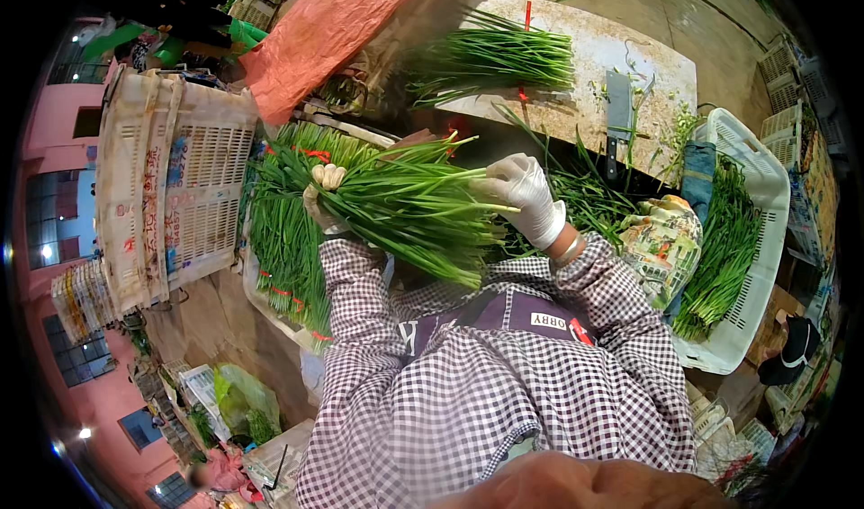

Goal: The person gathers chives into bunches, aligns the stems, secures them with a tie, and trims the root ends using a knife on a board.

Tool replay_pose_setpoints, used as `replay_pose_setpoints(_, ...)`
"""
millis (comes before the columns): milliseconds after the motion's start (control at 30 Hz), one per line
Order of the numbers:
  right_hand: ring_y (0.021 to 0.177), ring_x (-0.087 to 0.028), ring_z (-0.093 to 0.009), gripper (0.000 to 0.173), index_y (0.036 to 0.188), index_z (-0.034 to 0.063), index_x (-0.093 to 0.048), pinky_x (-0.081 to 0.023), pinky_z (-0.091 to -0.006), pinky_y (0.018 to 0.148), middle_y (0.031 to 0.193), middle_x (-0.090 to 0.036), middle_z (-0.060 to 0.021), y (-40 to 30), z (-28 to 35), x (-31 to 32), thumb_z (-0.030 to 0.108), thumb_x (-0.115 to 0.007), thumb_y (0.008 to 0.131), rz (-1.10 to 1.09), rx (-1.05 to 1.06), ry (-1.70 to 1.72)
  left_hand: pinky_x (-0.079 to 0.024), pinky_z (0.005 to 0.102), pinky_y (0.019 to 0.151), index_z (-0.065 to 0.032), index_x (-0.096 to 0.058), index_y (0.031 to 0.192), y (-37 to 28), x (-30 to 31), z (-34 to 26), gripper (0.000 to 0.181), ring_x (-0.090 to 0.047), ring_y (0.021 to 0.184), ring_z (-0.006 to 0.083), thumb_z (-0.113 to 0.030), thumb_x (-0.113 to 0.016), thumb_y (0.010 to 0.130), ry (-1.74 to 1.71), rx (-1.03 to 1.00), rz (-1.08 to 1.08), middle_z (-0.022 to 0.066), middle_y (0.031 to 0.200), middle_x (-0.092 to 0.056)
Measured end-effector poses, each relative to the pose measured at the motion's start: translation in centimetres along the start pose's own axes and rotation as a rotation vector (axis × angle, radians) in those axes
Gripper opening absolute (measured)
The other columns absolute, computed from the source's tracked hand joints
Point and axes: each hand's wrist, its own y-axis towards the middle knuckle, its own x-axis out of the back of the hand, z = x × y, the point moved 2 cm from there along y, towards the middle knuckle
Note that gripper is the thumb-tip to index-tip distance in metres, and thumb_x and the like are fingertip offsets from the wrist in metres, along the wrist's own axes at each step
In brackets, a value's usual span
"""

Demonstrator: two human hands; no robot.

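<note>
My left hand [326, 195], gloved, is closed around a bunch of long green leafy stalks, like garlic chives [405, 205], held across my lap. At the pale stem ends on the right, my right hand [518, 195] in a white glove pinches a stalk between thumb and fingers. Beyond the bunch, another pile of green stalks [513, 57] lies on a stained white board [665, 70], with a red tie by it. A cleaver [618, 107] with a black handle rests on the board among trimmings. Below my left hand are more bunches with red ties [287, 239].
At the right stands a white plastic crate [769, 239] with more greens. Stacked dirty white crates [209, 192] rise at the left. An orange woven sack [337, 36] lies at the upper left. A patterned cloth bundle [665, 246] sits by my right sleeve.
</note>
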Motion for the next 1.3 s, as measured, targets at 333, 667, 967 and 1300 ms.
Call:
replay_pose_setpoints(333,0.079,-0.054,-0.019,0.015,0.083,0.0158,-0.064,-0.042,-0.0327,0.069,0.08,-0.056,0.0032,-1.0,1.2,1.5,0.014,-0.066,0.068,-0.012,0.025,-0.125,-0.036,0.0273,0.076,-0.0077,-0.044,0.086,-0.8,-0.5,1.0,0.022,-0.038,0.075,0.013,-0.011,-0.063,0.076,0.036,-0.091,-0.093,0.0006,0.079,-0.037)
replay_pose_setpoints(667,0.076,-0.057,-0.025,0.015,0.089,0.0135,-0.063,-0.045,-0.0353,0.068,0.081,-0.061,-0.0026,-3.4,1.2,1.8,0.017,-0.069,0.075,0.138,-0.208,0.03,-0.035,0.0266,0.067,-0.0091,-0.043,0.081,-0.9,1.6,0.5,0.019,-0.036,0.07,0.0122,-0.011,-0.062,0.079,0.007,-0.062,-0.028,-0.0001,0.075,-0.036)
replay_pose_setpoints(967,0.07,-0.054,-0.025,0.016,0.084,0.0103,-0.06,-0.042,-0.0359,0.062,0.075,-0.055,-0.0049,-0.1,1.4,0.7,0.011,-0.07,0.072,0.006,-0.092,-0.073,-0.034,0.0244,0.061,-0.0114,-0.037,0.071,-0.6,1.9,0.8,0.025,-0.035,0.063,0.0109,-0.006,-0.059,0.08,-0.075,-0.03,-0.017,-0.0019,0.068,-0.034)
replay_pose_setpoints(1300,0.081,-0.051,-0.021,0.03,0.094,0.0205,-0.067,-0.041,-0.0361,0.069,0.086,-0.053,0.001,1.6,-1.0,-1.5,0.02,-0.075,0.064,-0.017,0.106,-0.101,-0.034,0.025,0.063,-0.0126,-0.035,0.071,-1.1,3.1,0.6,0.026,-0.035,0.063,0.0103,-0.01,-0.06,0.079,-0.013,-0.061,-0.091,-0.0023,0.069,-0.032)
